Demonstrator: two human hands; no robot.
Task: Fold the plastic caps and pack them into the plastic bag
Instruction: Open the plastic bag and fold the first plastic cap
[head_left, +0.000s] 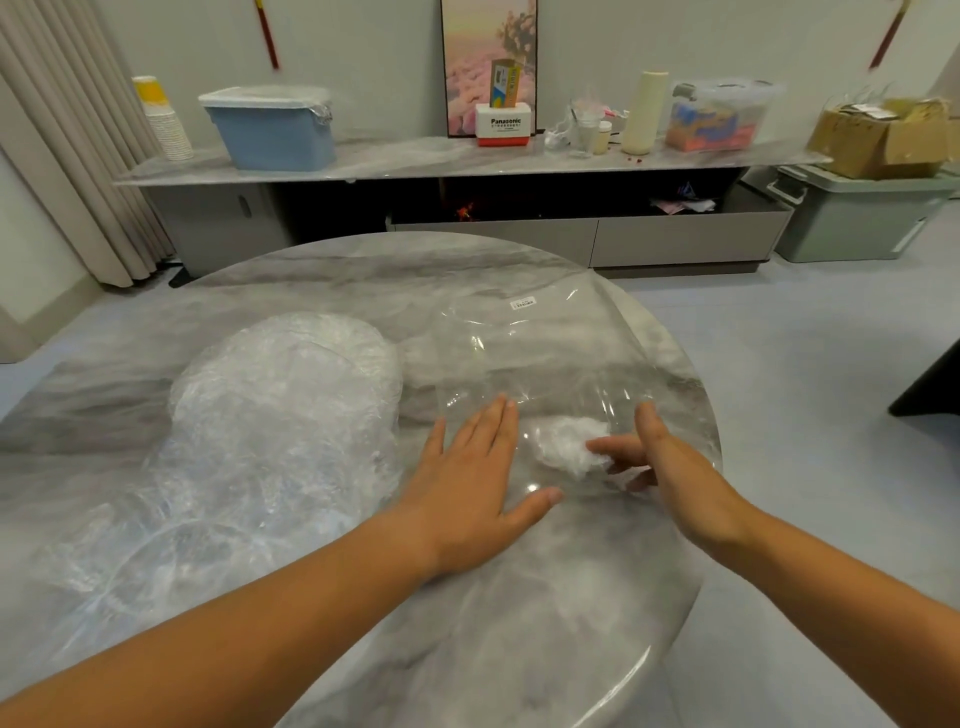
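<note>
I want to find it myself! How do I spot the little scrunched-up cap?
Start at the round marble table and go to its right side, where a clear plastic bag lies. The folded cap sits between the left hand and right hand: small, white, wadded, unlike the big loose pile of caps on the left.

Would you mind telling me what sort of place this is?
Probably a home living room: a round marble table in front of a low media cabinet, a framed picture leaning on the wall, and curtains.
</note>
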